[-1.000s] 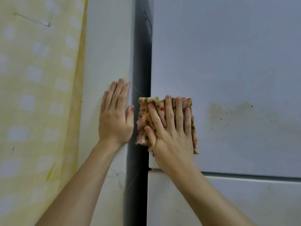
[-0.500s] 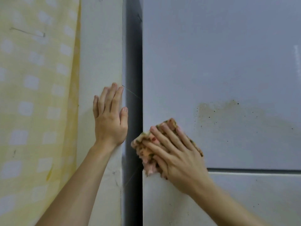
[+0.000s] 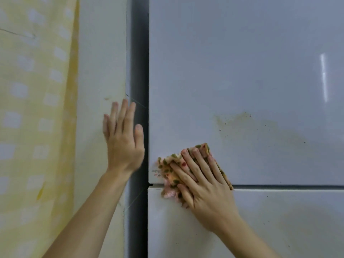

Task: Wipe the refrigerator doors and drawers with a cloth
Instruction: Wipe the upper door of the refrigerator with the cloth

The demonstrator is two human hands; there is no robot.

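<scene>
A white refrigerator door [image 3: 242,71] fills the right side, with a drawer front [image 3: 279,224] below a dark seam. My right hand [image 3: 202,181] presses a folded pink cloth with green and red spots [image 3: 167,174] flat against the door's lower left corner, across the seam. Its fingers are straight and spread. A brownish speckled stain [image 3: 247,125] marks the door up and to the right of the cloth. My left hand [image 3: 123,140] lies flat with straight fingers against the pale wall panel [image 3: 100,62] left of the refrigerator.
A dark vertical gap [image 3: 139,53] separates the wall panel from the refrigerator. A yellow checked curtain [image 3: 35,108] hangs at the far left. A small printed label [image 3: 155,173] sits at the door's bottom left corner, beside the cloth.
My right hand slid the cloth down the door from mid-height to the lower left corner and turned diagonal over the seam. My left hand stayed on the wall panel.
</scene>
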